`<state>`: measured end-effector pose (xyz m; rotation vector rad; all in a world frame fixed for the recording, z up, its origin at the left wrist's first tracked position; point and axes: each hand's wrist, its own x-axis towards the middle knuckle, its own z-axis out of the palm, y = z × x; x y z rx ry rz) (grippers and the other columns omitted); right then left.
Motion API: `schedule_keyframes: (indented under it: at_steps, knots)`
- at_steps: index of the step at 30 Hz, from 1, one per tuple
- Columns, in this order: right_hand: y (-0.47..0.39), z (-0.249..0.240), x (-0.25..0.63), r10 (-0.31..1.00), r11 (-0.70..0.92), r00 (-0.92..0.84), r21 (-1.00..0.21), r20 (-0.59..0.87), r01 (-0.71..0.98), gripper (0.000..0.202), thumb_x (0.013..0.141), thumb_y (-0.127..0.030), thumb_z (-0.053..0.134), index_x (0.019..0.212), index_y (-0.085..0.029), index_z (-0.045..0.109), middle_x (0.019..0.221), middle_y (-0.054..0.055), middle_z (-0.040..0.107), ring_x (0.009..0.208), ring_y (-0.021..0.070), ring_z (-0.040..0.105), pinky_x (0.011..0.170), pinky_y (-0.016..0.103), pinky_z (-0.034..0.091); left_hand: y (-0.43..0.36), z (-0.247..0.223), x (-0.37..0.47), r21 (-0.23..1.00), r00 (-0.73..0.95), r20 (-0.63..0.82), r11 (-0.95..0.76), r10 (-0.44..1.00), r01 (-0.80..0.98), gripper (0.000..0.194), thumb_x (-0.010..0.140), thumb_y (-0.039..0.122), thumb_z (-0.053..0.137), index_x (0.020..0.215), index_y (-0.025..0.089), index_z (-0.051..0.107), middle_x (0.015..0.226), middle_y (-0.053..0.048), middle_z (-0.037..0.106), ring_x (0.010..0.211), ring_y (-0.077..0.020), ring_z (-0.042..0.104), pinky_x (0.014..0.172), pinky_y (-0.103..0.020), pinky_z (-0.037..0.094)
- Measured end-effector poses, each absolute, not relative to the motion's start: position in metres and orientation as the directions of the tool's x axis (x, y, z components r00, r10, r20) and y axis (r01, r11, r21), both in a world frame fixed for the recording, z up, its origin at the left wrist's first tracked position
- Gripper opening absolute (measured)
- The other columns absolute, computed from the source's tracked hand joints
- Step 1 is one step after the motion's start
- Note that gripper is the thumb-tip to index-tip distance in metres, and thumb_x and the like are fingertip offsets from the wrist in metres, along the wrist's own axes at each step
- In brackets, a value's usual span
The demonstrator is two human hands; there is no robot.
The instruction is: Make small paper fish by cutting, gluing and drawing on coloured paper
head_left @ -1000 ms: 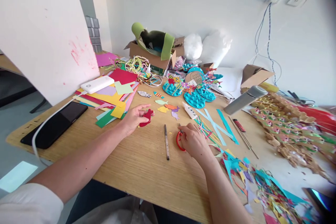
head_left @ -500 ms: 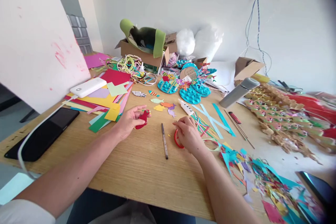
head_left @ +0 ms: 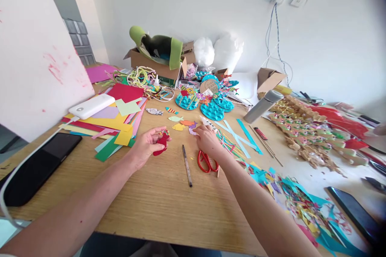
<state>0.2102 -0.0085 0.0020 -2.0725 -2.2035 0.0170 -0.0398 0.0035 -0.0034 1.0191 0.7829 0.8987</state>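
Observation:
My left hand [head_left: 148,146] pinches a red paper fish [head_left: 161,146] between thumb and fingers, with small multicoloured bits along its upper edge. Over the table to its right, my right hand [head_left: 208,138] reaches forward with fingers curved downward. Its fingertips are at a purple paper fish [head_left: 192,131], partly covering it; whether they touch it I cannot tell. Beside that lie an orange fish [head_left: 187,123], a yellow fish [head_left: 178,127] and a pale green fish [head_left: 175,119]. Red-handled scissors [head_left: 207,162] rest under my right wrist, and a pen [head_left: 187,166] lies between my hands.
A white glue bottle [head_left: 208,122] lies just beyond my right hand. Coloured paper sheets [head_left: 123,92], a power bank [head_left: 92,106] and a phone [head_left: 45,164] are at left. Paper scraps [head_left: 298,200] and a grey flask [head_left: 263,106] are at right. Blue decorated discs [head_left: 212,109] stand behind.
My right hand has left the red-handled scissors and moved forward to the purple fish. My left hand still holds the red fish. The view has shifted slightly to the right.

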Motion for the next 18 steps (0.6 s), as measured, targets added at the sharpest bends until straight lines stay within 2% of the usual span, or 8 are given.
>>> schedule_keyframes:
  at_steps: [3,6,11,18]
  knots:
    - [-0.004,-0.002,0.210,0.996,0.079,-0.076,-0.069,0.040,0.994,0.040,0.090,-0.006,0.045,0.122,-0.015,0.068,0.120,0.015,0.066,0.118,0.0307,0.049,0.091,0.041,0.036,0.004,-0.003,-0.040,0.935,0.421,-0.133,0.255,0.897,-0.248,0.076,0.055,0.012,0.078,0.127,0.011,0.054,0.095,-0.010,0.075,0.082,-0.0160,0.067,0.080,-0.031,0.048]
    - [-0.003,-0.003,0.209,0.996,0.091,-0.091,-0.067,0.005,0.994,0.043,0.085,-0.002,0.045,0.118,-0.015,0.069,0.118,0.014,0.068,0.119,0.0299,0.050,0.091,0.040,0.034,0.004,-0.003,-0.040,0.932,0.424,-0.130,0.256,0.896,-0.255,0.076,0.054,0.012,0.078,0.127,0.011,0.055,0.096,-0.010,0.075,0.084,-0.0170,0.067,0.081,-0.031,0.048]
    - [-0.001,0.002,0.210,0.996,0.083,-0.085,-0.077,-0.033,0.994,0.038,0.076,0.003,0.048,0.099,-0.016,0.072,0.110,0.011,0.071,0.116,0.0250,0.054,0.095,0.036,0.032,0.002,-0.005,-0.038,0.929,0.440,-0.154,0.281,0.885,-0.240,0.075,0.055,0.012,0.077,0.126,0.012,0.055,0.095,-0.009,0.075,0.089,-0.0187,0.067,0.080,-0.031,0.048]
    - [0.000,0.006,0.209,0.997,0.068,-0.071,-0.067,-0.040,0.995,0.044,0.077,0.003,0.046,0.111,-0.014,0.069,0.111,0.013,0.071,0.117,0.0257,0.054,0.095,0.036,0.032,0.001,-0.003,-0.037,0.934,0.443,-0.155,0.277,0.883,-0.224,0.075,0.055,0.012,0.076,0.127,0.012,0.055,0.097,-0.010,0.074,0.095,-0.0206,0.066,0.082,-0.032,0.048]
